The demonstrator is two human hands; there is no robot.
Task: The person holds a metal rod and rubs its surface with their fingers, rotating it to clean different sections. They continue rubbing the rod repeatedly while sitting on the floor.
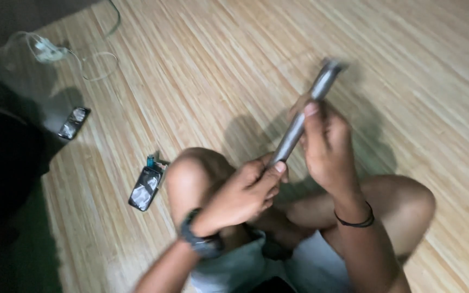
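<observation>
I hold a thin grey slab, likely a phone seen edge-on [306, 111], tilted up to the right above my crossed legs. My left hand [243, 192], with a dark watch on the wrist, pinches its lower end. My right hand [325, 145], a black band on its wrist, grips the middle of it with the thumb on the near edge. The upper end of the slab is blurred.
On the wooden floor lie a dark phone-like piece [145, 188] with a small teal object [151, 160] by it, another dark piece [74, 123] further left, and a white cable [90, 64] at the top left. A dark mass fills the left edge.
</observation>
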